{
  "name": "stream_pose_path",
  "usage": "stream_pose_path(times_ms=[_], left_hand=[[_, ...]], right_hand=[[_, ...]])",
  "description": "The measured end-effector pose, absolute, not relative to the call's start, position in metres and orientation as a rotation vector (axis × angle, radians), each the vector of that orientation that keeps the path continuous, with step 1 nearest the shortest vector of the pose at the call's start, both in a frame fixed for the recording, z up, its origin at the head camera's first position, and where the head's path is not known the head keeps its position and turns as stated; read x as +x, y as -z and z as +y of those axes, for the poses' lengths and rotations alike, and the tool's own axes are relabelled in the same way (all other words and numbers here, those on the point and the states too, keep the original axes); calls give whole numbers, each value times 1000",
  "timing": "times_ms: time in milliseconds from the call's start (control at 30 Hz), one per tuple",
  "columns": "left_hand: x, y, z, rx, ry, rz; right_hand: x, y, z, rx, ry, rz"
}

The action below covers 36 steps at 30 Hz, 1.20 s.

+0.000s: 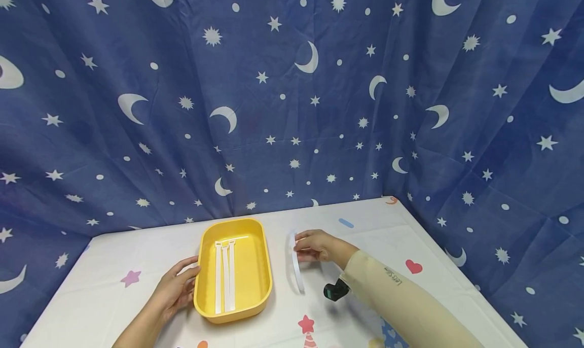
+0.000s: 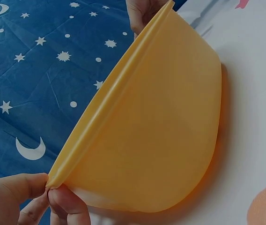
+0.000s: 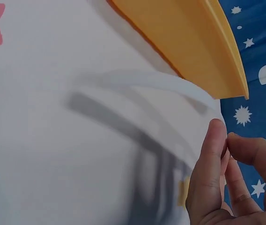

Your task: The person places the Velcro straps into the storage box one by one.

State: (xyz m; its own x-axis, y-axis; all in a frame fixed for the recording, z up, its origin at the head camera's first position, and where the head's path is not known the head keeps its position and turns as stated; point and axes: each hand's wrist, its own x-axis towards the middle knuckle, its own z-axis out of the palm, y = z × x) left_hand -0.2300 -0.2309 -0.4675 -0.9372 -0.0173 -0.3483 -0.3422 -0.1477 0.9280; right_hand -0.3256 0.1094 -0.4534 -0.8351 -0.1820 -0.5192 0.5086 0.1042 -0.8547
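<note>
A yellow plastic tray (image 1: 253, 272) stands on the table, its long side running away from me. Inside it, towards the left, lie several flat white straps (image 1: 231, 282) with slotted ends at the far side. My left hand (image 1: 175, 289) is at the tray's left side; in the left wrist view its thumb and finger pinch the rim (image 2: 60, 176). Right of the tray, my right hand (image 1: 319, 246) pinches one white strap (image 1: 297, 274) near its far end. That strap (image 3: 166, 82) bows in a curve between the fingertips and its loose end, apart from the tray.
The white tablecloth (image 1: 360, 236) carries printed shapes, among them a heart (image 1: 413, 266) and a star (image 1: 306, 323). A blue curtain (image 1: 283, 114) with moons and stars hangs behind the table and along its right side. A black wrist device (image 1: 336, 290) sits below the right sleeve.
</note>
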Motion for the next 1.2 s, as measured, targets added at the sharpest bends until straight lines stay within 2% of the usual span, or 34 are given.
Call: stream_pose_path(times_ms=[1200], left_hand=[[-230,468,-229,-405,-2177,1923]], right_hand=[[-310,432,77,211,1876,1774]])
